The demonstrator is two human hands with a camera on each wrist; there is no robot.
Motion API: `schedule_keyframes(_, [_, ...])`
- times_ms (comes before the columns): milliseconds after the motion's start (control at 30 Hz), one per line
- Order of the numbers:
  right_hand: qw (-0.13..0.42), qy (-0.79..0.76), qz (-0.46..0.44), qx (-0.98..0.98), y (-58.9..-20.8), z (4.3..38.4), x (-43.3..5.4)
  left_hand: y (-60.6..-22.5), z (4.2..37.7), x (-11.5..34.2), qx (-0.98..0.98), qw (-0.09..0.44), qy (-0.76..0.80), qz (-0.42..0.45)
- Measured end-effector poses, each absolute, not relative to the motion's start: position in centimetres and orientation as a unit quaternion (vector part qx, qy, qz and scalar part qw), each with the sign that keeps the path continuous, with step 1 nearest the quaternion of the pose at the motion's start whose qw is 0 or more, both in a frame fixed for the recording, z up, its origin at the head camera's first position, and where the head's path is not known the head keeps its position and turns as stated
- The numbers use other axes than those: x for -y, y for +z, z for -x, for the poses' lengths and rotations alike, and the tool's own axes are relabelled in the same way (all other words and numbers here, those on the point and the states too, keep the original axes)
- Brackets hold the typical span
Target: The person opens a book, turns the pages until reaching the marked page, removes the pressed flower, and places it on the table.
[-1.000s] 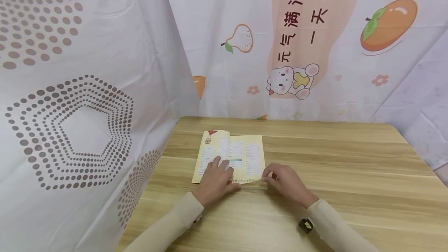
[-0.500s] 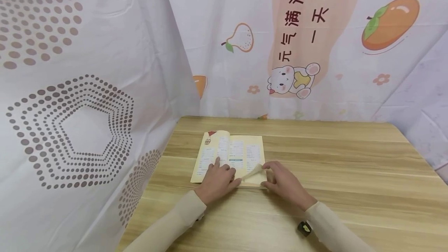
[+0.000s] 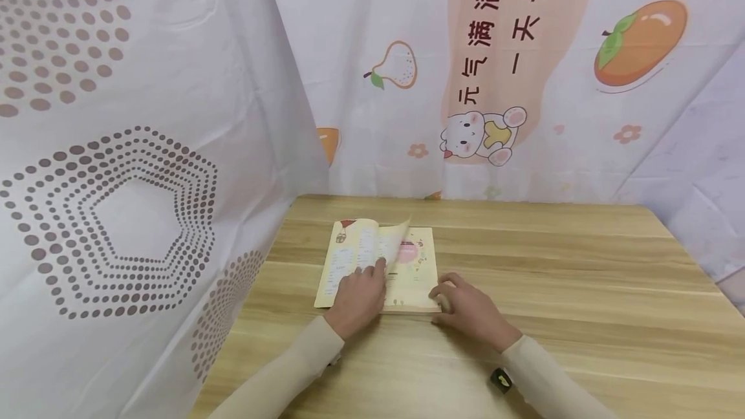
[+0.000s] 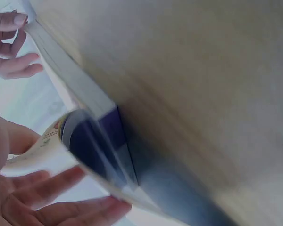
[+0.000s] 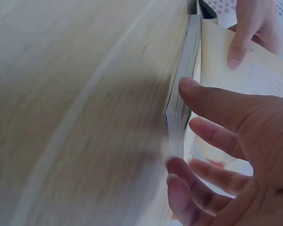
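An open book (image 3: 416, 293) with cream pages lies on the table. One page (image 3: 398, 243) stands lifted near the middle, leaning left over a right-hand page with a pink round print. My left hand (image 3: 359, 296) rests on the left side by the spine, its fingers extended. In the right wrist view, its thumb lies on a cream page. The left wrist view shows the left-hand pages curling beside these fingers. My right hand (image 3: 473, 314) holds the book's near right corner, thumb at the near edge of the page block (image 5: 183, 94) and fingers bent at the right edge.
The wooden table (image 3: 559, 264) extends right of the book. A printed white cloth (image 3: 524, 173) hangs behind it, and another patterned cloth (image 3: 250, 147) hangs on the left. A small black wrist device (image 3: 500, 380) sits under the right sleeve.
The right-hand page has swung up from the near corner and now stands leaning left, baring the page with the pink print. My right hand stays near the corner; my left fingers have shifted slightly.
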State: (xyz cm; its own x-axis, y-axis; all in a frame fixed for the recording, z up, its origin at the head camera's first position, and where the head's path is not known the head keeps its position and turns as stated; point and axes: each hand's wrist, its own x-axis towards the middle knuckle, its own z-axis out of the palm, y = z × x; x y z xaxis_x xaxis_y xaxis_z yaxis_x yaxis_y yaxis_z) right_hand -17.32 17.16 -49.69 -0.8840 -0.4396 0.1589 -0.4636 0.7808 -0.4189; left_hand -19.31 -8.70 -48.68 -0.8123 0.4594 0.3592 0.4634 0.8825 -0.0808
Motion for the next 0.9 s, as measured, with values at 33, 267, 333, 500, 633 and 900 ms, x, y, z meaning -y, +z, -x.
schedule_keyframes(33, [0.03,0.223,-0.243,0.944,-49.7,17.3,-17.1,-48.5,19.3,8.9,0.95,0.197,-0.015,0.241])
schedule_keyframes(267, [0.044,0.194,-0.248,0.948,-49.5,17.4,-16.6,-48.0,19.4,10.2,0.93,0.273,-0.041,0.24])
schedule_keyframes(333, [0.045,0.188,-0.246,0.95,-49.5,17.5,-16.6,-48.1,19.4,10.5,0.929,0.282,-0.03,0.237])
schedule_keyframes(500, [0.054,0.171,-0.25,0.951,-49.6,17.7,-16.4,-48.2,19.6,11.2,0.929,0.281,0.015,0.239])
schedule_keyframes(633, [0.065,0.168,-0.254,0.95,-49.5,17.7,-16.4,-48.5,19.4,11.6,0.935,0.238,0.034,0.26])
schedule_keyframes(900, [0.064,0.17,-0.286,0.941,-49.0,17.9,-16.6,-48.8,18.9,11.5,0.94,0.147,-0.038,0.306])
